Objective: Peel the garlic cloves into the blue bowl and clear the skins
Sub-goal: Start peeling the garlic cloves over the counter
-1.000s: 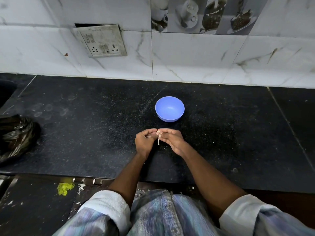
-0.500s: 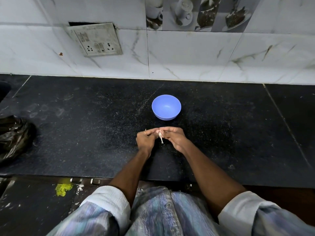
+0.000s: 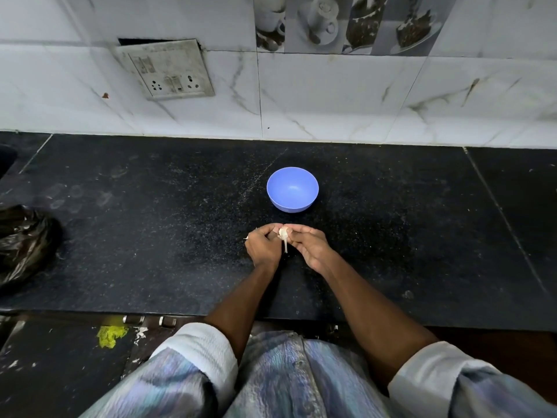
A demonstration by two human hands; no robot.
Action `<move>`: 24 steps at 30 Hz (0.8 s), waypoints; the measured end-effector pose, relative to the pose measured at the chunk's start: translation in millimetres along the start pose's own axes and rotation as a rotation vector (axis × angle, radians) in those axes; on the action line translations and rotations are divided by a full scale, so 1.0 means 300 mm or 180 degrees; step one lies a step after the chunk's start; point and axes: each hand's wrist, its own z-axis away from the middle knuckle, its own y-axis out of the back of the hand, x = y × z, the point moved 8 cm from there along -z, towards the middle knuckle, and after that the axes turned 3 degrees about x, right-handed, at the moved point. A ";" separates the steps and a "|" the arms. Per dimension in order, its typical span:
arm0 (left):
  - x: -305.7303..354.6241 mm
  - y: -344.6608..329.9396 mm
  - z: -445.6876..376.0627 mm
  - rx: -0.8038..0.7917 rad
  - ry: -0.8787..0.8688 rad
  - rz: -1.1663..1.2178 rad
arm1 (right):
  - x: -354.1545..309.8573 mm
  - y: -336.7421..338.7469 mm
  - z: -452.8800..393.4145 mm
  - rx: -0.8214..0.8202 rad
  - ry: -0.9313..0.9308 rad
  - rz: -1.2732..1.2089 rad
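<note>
Scanning left to right: crumpled black plastic bag [image 3: 25, 242] at far left of dark counter [image 3: 150, 236], well apart from the work; switch plate [image 3: 168, 70] on tiled wall behind. Left hand [image 3: 263, 247] curled nearly closed over mid counter, fingertips meeting the right at the clove; pale bits poking out its left side, likely skin or more cloves, too small to tell. Garlic clove [image 3: 283, 232] pinched between both hands, above the counter, just near side of the blue bowl [image 3: 292, 188], not touching it. Loose strip of skin [image 3: 285, 247] hanging from the clove toward the wearer, so long axis runs roughly near-far, tail end pointing at the body; which end is root, cannot tell. Right hand [image 3: 310, 248] half closed, thumb and forefingers gripping the clove, palm turned inward. Bowl upright, apparently empty, no peeled cloves visible inside. Judging progress: early, first clove mid-peel, nothing delivered yet. Left to do: finish stripping, drop clove in bowl, repeat for any others, gather skins. No skins visible on counter.
</note>
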 end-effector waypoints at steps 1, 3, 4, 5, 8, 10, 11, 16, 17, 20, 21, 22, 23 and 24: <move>-0.003 -0.005 -0.005 -0.0067 0.0032 0.0039 | -0.005 -0.001 -0.001 0.0021 -0.0032 -0.0030; -0.005 -0.010 -0.017 -0.0150 0.0084 0.0097 | -0.010 -0.012 -0.006 0.0004 -0.0161 -0.0073; -0.009 -0.011 -0.025 -0.0176 0.0122 0.0154 | -0.013 -0.020 -0.008 -0.0027 -0.0218 -0.0107; -0.016 -0.012 -0.032 -0.0205 0.0168 0.0227 | -0.015 -0.028 -0.009 -0.0057 -0.0259 -0.0136; -0.046 -0.023 -0.039 -0.0390 0.0281 0.0452 | -0.024 -0.034 -0.010 -0.0025 -0.0227 -0.0060; -0.072 -0.030 -0.042 -0.0501 0.0337 0.0535 | -0.024 -0.026 -0.010 0.0066 -0.0137 0.0124; -0.082 -0.030 -0.042 -0.0518 0.0378 0.0549 | -0.021 -0.022 -0.012 0.0110 -0.0125 0.0187; -0.084 -0.006 -0.045 -0.0463 0.0363 0.0382 | 0.000 -0.028 -0.025 0.0196 -0.0210 0.0335; -0.081 -0.002 -0.045 -0.0491 0.0360 0.0384 | 0.000 -0.031 -0.026 0.0195 -0.0199 0.0371; -0.081 0.002 -0.039 -0.0626 0.0391 0.0544 | -0.008 -0.054 -0.022 0.0069 -0.0076 0.0539; -0.075 0.006 -0.036 -0.0672 0.0357 0.0562 | -0.007 -0.064 -0.021 -0.0004 -0.0031 0.0616; -0.073 0.014 -0.035 -0.0662 0.0331 0.0558 | -0.005 -0.070 -0.020 -0.0049 -0.0003 0.0706; -0.074 0.025 -0.036 -0.0608 0.0341 0.0548 | -0.002 -0.074 -0.019 -0.0075 0.0014 0.0808; -0.079 0.036 -0.038 -0.0547 0.0385 0.0550 | -0.001 -0.076 -0.017 -0.0093 0.0031 0.0908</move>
